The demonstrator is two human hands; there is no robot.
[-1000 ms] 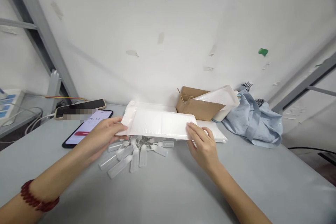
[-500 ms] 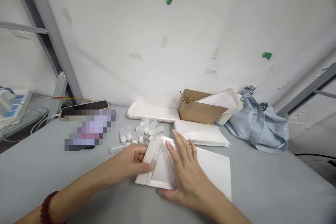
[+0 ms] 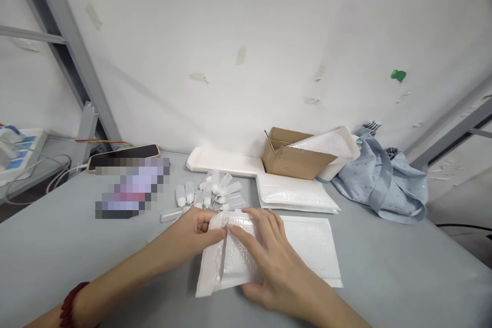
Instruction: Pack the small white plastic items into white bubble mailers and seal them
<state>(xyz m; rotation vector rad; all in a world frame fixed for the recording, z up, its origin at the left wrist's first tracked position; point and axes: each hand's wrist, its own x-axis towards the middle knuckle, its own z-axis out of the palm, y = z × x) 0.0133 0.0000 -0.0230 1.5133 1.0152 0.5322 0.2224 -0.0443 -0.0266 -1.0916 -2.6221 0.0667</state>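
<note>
A white bubble mailer (image 3: pixel 238 261) is tilted up off the table in front of me, its flap end to the left. My left hand (image 3: pixel 202 233) pinches that end, thumb on top and fingers curled at the far side. Across the mailer's right part lies my right hand (image 3: pixel 272 259), fingers over the top and thumb at the near edge, gripping it. A second white mailer (image 3: pixel 313 246) lies flat to the right, partly hidden by my right hand. Just beyond my left hand are several small white-capped plastic bottles (image 3: pixel 207 192) in a loose cluster.
Behind stand an open cardboard box (image 3: pixel 298 161), a stack of white mailers (image 3: pixel 226 161) and a puffed white mailer (image 3: pixel 294 195). A light blue cloth bag (image 3: pixel 380 179) is at the right. At the left lie a phone (image 3: pixel 123 158), a blurred-out screen (image 3: pixel 134 187) and a power strip (image 3: pixel 23 151).
The mailer in my hands has tilted and its near left corner has come closer to me. My right fingers have slid slightly left along it. The left hand still pinches the end.
</note>
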